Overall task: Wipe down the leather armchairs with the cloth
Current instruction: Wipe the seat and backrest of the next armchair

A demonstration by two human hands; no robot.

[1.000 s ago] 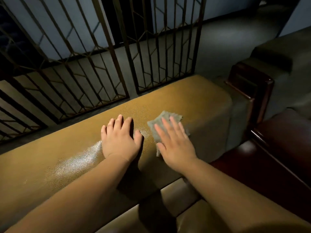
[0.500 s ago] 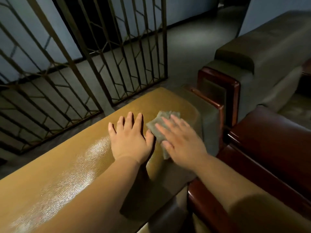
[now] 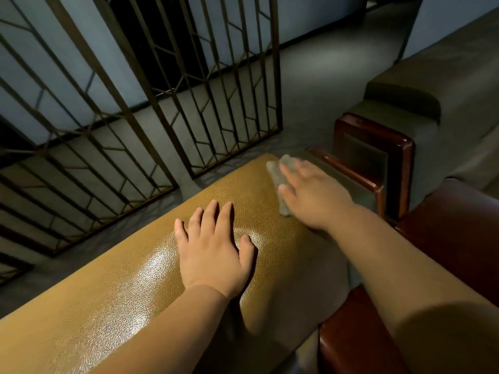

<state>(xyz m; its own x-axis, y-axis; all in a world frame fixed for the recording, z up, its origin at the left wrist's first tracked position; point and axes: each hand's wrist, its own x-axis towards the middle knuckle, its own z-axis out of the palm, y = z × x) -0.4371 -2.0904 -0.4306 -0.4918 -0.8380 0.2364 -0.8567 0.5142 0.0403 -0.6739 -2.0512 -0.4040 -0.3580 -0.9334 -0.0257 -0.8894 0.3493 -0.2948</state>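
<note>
From the head view, the left hand [image 3: 213,247] is lying flat with fingers straight on the tan leather armchair [image 3: 129,287] top. The blurred right hand [image 3: 310,195], fingers extended, is pressing the grey cloth [image 3: 275,168] at the armchair's far right corner; no writing is showing

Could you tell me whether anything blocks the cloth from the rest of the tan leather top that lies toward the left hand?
Only the left hand itself, flat on the leather top, lies beyond the cloth under the right hand.
</note>
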